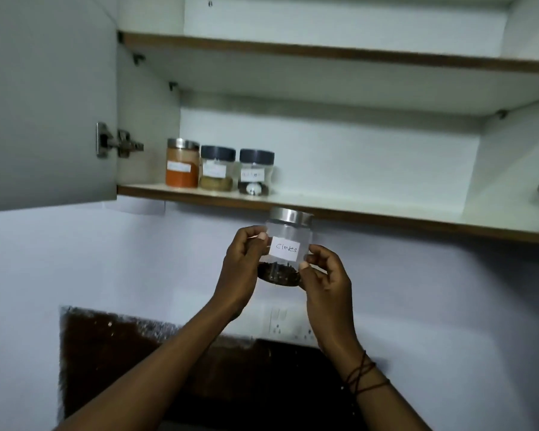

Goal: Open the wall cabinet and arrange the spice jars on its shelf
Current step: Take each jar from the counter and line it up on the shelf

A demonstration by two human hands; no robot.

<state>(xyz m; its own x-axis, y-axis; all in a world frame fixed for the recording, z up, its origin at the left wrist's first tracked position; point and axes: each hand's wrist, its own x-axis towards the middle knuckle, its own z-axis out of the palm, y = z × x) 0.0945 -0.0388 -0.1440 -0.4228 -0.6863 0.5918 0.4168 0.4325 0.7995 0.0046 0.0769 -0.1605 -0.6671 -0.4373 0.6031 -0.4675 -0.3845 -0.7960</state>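
1. While raised below the cabinet, both hands gripping one clear jar [288, 244]: left hand [241, 262] closed on its left side, right hand [325, 275] closed on its lower right side.
2. Steel lid on top, white label reading "Cloves" facing the camera, dark cloves lying at the bottom; held just under the front edge of the lower shelf [371, 209].
3. Thin dark threads [363, 373] around the right wrist.
4. Farther back, at the left end of the same shelf, three jars in a row: orange powder jar [182, 163], greenish powder jar [217, 169], dark-lidded jar [255, 172].
5. Cabinet door [49, 101] standing open at left.
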